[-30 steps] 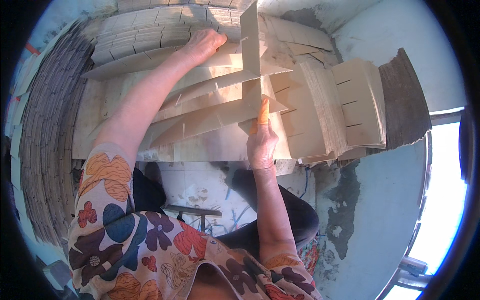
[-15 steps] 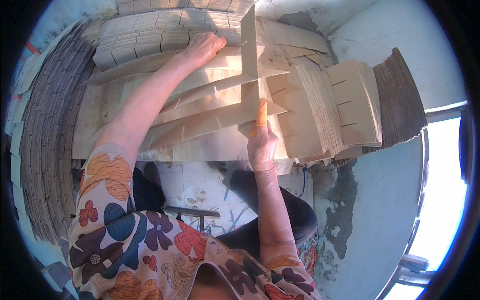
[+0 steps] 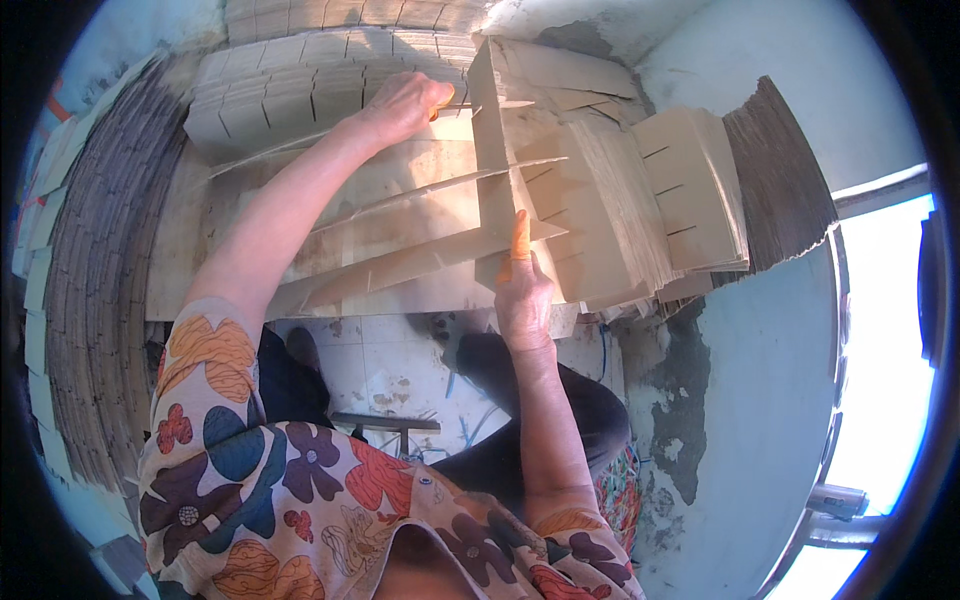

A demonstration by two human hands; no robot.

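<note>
From the head camera I look down on my two hands working at a half-built cardboard divider grid (image 3: pixel 440 225) that lies on the surface (image 3: pixel 180 250) in front of me, its long slotted strips fanning leftward and one cross strip (image 3: pixel 490 130) standing upright across them. My left hand (image 3: pixel 405 100) is stretched to the far end of the grid, fingers curled and clenched around the top edge of a strip beside the upright piece; an orange cot covers a fingertip there. My right hand (image 3: pixel 522 295) is at the near edge, its orange-capped finger (image 3: pixel 519 235) pointing up and pressed against the lower end of the cross strip; I cannot tell whether the other fingers grip anything. Crowding the work on the right is a thick stack of slotted cardboard strips (image 3: pixel 690 200), pale tan, flat-faced, with short cuts along one side, and behind it a dark, ribbed bundle of cardboard seen edge-on (image 3: pixel 780 180). More notched strips are stacked at the back (image 3: pixel 280 90), and a tall bank of corrugated sheets, edges showing as fine grey lines, curves along the left (image 3: pixel 90 290). Below the surface are a stained tiled floor (image 3: pixel 390 365) and a blotched pale blue wall (image 3: pixel 730 400). My floral sleeve (image 3: pixel 250 450) fills the foreground.
</note>
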